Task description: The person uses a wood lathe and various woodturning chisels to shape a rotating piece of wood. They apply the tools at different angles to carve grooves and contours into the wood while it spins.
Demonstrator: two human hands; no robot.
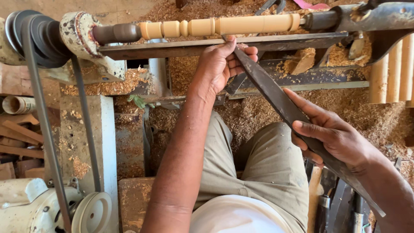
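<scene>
At the far edge, on the lathe: a pale wooden spindle [220, 26] is mounted between the headstock [79, 32] at left and the tailstock [366, 17] at right, already cut with beads and coves toward its left end.
Tool rest: a long metal bar [181, 46] lies just near of the spindle.
Tool: a long dark chisel [280, 103] runs from near right up to the rest, its tip under the spindle's middle.
Left hand [222, 64]: fingers curled closed over the chisel's tip end, pressing it on the rest.
Right hand [332, 136]: wrapped shut around the chisel's shaft (handle end hidden).
Step in hand: judged to be shaping the profile.
Next move: calls for steady tip pressure and a small sideways feed.
Floor: wood shavings [254, 116].
</scene>
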